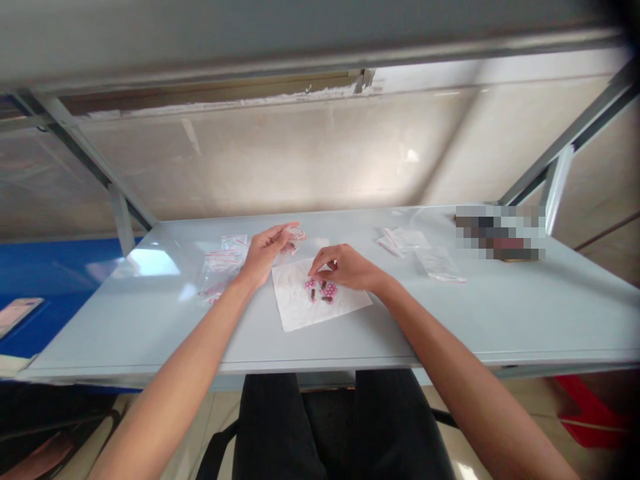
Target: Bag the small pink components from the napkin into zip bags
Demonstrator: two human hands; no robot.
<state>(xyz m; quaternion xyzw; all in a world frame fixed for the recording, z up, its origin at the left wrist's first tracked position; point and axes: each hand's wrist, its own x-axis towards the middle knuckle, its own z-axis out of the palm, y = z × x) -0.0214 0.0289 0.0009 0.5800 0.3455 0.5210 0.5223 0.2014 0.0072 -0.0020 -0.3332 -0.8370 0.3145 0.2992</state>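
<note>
1. We record the view from the head camera: a person seated at a pale grey bench [480, 327], both forearms reaching forward over it.
2. A white paper sheet [305, 303] lies flat near the front edge of the bench, just in front of the person and between the two hands.
3. On the sheet we see a small cluster of dark pieces [313, 294] and pink pieces [329, 289]. They look like short capsules, but they are too small to identify. One dark piece lies with its long axis pointing roughly toward the person; another lies nearly crosswise.
4. The right hand [345, 268] is the nearer hand. It sits just above and behind the cluster, fingers curled and tips lowered toward it. We cannot tell whether it pinches anything.
5. The left hand [265, 255] is farther from the cluster, up and to the left of the sheet. Its fingers and thumb close on what appears to be a small clear bag [296, 235].
6. Other clear bags with red stripes [223, 263] lie left of the sheet. White packets [403, 241] lie to its right.
</note>
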